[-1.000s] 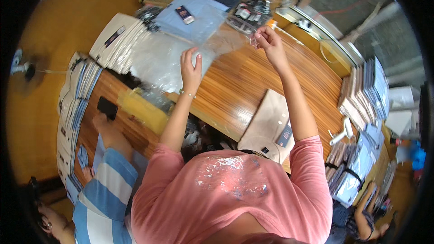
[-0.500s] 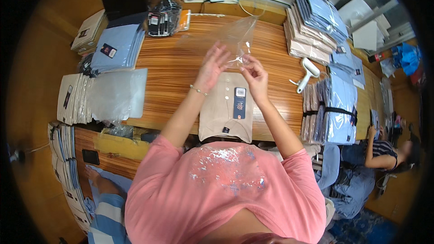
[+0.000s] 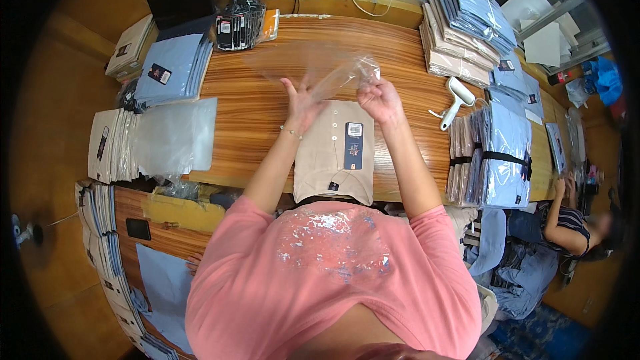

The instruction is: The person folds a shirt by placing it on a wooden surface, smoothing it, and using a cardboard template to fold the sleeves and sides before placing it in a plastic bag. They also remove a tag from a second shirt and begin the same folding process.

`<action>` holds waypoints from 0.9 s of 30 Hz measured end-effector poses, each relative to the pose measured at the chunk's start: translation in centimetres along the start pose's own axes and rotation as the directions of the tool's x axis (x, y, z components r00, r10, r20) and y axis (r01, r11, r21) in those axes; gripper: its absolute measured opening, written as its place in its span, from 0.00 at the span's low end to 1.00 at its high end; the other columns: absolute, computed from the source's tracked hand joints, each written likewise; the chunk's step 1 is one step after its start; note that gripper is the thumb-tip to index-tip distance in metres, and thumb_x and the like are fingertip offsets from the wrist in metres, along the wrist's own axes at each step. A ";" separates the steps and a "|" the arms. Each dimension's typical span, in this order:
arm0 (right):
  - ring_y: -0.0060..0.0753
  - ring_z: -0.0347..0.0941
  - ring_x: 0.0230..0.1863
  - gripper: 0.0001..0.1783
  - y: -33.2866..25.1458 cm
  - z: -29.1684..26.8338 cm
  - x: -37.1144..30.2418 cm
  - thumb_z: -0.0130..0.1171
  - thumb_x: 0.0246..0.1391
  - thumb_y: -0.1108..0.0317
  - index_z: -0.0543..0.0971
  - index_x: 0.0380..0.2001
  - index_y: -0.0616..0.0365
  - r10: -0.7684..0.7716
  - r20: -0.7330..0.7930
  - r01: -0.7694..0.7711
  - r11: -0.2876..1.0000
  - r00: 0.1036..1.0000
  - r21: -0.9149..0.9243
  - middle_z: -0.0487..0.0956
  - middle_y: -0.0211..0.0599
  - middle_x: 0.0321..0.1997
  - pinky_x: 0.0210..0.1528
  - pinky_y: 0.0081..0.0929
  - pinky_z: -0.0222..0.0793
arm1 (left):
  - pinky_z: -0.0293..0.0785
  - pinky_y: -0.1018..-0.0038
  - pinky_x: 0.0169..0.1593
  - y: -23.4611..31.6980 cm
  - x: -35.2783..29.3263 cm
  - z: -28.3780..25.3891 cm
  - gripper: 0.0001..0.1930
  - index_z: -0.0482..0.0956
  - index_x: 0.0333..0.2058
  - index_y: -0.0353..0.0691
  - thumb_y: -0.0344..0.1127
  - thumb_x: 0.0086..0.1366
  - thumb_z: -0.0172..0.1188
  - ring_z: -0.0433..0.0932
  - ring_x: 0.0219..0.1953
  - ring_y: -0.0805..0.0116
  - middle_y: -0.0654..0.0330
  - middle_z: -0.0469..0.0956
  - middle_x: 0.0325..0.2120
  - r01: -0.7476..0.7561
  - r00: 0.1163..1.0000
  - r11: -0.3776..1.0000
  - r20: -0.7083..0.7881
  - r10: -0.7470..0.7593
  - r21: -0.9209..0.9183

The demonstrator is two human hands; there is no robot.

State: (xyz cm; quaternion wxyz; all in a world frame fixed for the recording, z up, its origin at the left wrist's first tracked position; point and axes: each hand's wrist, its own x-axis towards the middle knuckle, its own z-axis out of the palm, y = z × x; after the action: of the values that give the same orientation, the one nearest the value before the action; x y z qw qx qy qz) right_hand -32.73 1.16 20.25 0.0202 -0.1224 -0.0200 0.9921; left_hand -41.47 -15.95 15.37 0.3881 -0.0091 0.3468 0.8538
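Observation:
A folded beige shirt [image 3: 320, 173] lies flat before me, with buttons and a dark blue hang tag [image 3: 354, 145] on its front. Just beyond its collar end, my right hand [image 3: 380, 101] pinches the gathered edge of a clear plastic bag [image 3: 365, 70]. The rest of the bag spreads leftward as a thin, blurred film. My left hand [image 3: 304, 105] is open with fingers apart against that film; whether it is inside or behind the bag I cannot tell. Its wrist wears a bracelet [image 3: 291, 133].
At left sit a stack of frosted plastic sheets [image 3: 180, 135], beige shirts [image 3: 107, 147] and blue shirts [image 3: 167, 70]. A white lint roller [image 3: 457, 102] lies right, beside strapped bagged shirts [image 3: 503, 160]. Bagged stacks [image 3: 460, 33] stand far right. Another person [image 3: 567, 223] sits at the right.
The bag's film has swung left and lower, and my right hand has closed more tightly on its edge. My left hand has dropped slightly nearer. Another person's leg at lower left has gone from view.

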 end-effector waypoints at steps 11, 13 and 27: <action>0.21 0.67 0.23 0.15 -1.4 -4.0 -1.1 0.54 0.55 0.70 0.68 0.46 0.57 -0.236 -0.173 0.063 0.742 0.956 -0.667 0.71 0.29 0.24 0.31 0.23 0.71 | 0.74 0.72 0.42 4.8 3.9 -3.3 0.13 0.70 0.46 0.35 0.29 0.62 0.50 0.75 0.41 0.68 0.54 0.76 0.38 0.140 0.989 0.957 0.019 -0.150 0.253; 0.20 0.66 0.22 0.12 -2.2 -5.0 -0.9 0.55 0.55 0.68 0.70 0.43 0.56 -0.225 -0.222 -0.062 0.556 0.949 -0.829 0.71 0.27 0.22 0.28 0.20 0.68 | 0.74 0.72 0.41 4.8 3.8 -4.4 0.11 0.72 0.43 0.37 0.29 0.61 0.51 0.76 0.40 0.68 0.55 0.76 0.38 0.022 0.995 0.983 0.091 -0.039 0.182; 0.17 0.56 0.09 0.12 -4.0 -7.6 2.6 0.50 0.59 0.62 0.74 0.26 0.58 -0.358 -0.132 0.006 0.358 0.925 -0.934 0.67 0.25 0.13 0.09 0.17 0.50 | 0.75 0.82 0.39 5.6 4.8 -7.0 0.14 0.71 0.47 0.39 0.30 0.63 0.55 0.76 0.38 0.76 0.62 0.77 0.36 0.180 0.977 0.902 0.036 -0.211 0.392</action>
State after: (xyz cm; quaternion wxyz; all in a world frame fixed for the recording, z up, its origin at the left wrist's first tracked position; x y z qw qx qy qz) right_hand -33.28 5.52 12.47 0.0630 -0.2652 -0.5777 0.7694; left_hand -50.36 -19.59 11.99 0.4791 0.0658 0.4906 0.7249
